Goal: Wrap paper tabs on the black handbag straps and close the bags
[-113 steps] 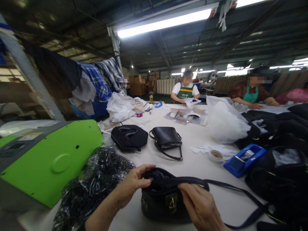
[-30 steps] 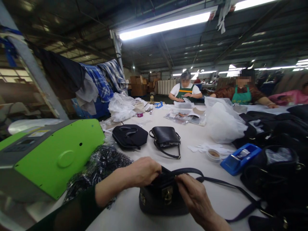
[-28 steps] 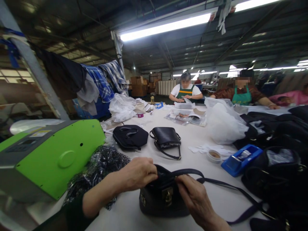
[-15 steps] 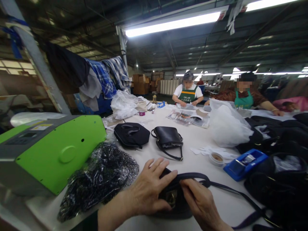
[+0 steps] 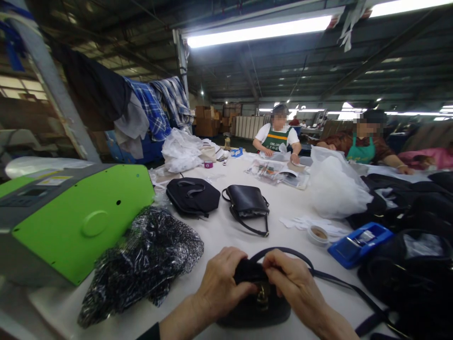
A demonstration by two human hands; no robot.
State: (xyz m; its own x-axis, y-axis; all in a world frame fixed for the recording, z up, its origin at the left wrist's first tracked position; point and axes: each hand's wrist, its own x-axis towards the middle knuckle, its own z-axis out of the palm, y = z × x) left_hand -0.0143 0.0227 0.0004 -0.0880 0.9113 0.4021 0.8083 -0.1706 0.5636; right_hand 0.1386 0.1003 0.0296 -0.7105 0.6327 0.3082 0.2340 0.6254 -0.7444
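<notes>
A small black handbag (image 5: 255, 315) with a gold-coloured clasp (image 5: 262, 296) stands on the table right before me. My left hand (image 5: 224, 279) is closed round the bag's upper left edge, its thumb pressed near the clasp. At the upper right of the bag, my right hand (image 5: 290, 278) pinches its top edge with bent fingers. Behind my hands the bag's dark strap (image 5: 293, 252) arches up, then runs off to the right across the table. Part of the bag's opening is hidden by my fingers.
A black bag with a strap (image 5: 247, 200) and a black bag with handles (image 5: 193, 196) lie ahead. On the left are a green machine (image 5: 88, 222) and crumpled black-and-clear plastic (image 5: 141, 259). A blue tape dispenser (image 5: 359, 244) and piled black bags (image 5: 406, 278) fill the right. Two people work opposite.
My left hand's raised, spread fingers have folded down over the bag's edge. My right hand has shifted slightly up, and more of the gold-coloured clasp shows.
</notes>
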